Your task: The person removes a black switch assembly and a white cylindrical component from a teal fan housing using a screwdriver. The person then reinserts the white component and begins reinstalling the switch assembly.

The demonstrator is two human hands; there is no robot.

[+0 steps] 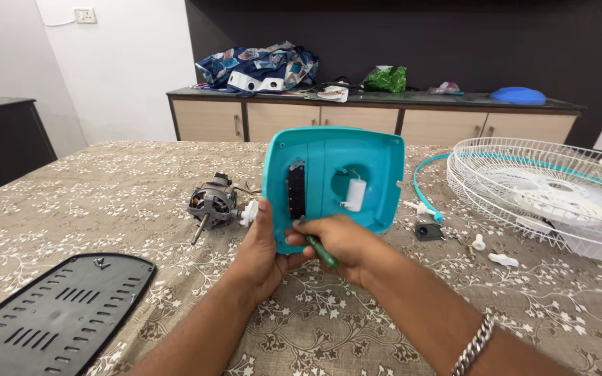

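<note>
- Your left hand [263, 254] clamps the teal housing [332, 182] upright at its lower edge.
- Your right hand [339, 240] grips a green screwdriver [320, 251], tip at the black switch block [296, 191].
- Step in hand, as judged: working a fastener there; next calls for a steady housing and a seated tip.

The single head camera is looking down and forward from the person's own height, sitting close over the patterned bed surface [141, 188]. It is facing the sideboard [357, 118] at twelve o'clock, with the white fan grille [524, 174] lying at two o'clock.
</note>
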